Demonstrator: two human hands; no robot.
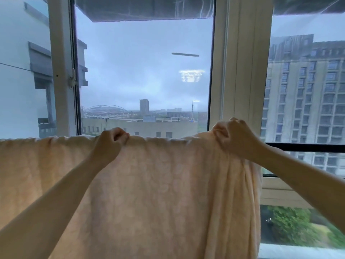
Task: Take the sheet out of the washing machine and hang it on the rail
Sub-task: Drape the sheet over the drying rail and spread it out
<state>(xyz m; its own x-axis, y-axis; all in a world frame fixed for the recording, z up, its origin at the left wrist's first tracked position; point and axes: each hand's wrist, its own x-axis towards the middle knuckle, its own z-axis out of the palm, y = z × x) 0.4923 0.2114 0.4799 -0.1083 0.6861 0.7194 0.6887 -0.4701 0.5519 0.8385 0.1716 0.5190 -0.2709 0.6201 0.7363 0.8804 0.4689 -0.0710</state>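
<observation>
A pale peach patterned sheet (158, 184) hangs draped over a dark horizontal rail (306, 147), which shows bare only to the right of the cloth. The sheet spreads from the left frame edge to about the right third, where it is bunched in folds. My left hand (112, 141) pinches the sheet's top fold near the middle. My right hand (235, 137) grips the gathered cloth at its right end, lifted slightly above the rail line. The washing machine is out of view.
Directly behind the rail stand large windows with white frames (240, 71) and a handle (72, 79) on the left frame. Buildings and trees lie outside. A white sill (276, 191) runs low on the right.
</observation>
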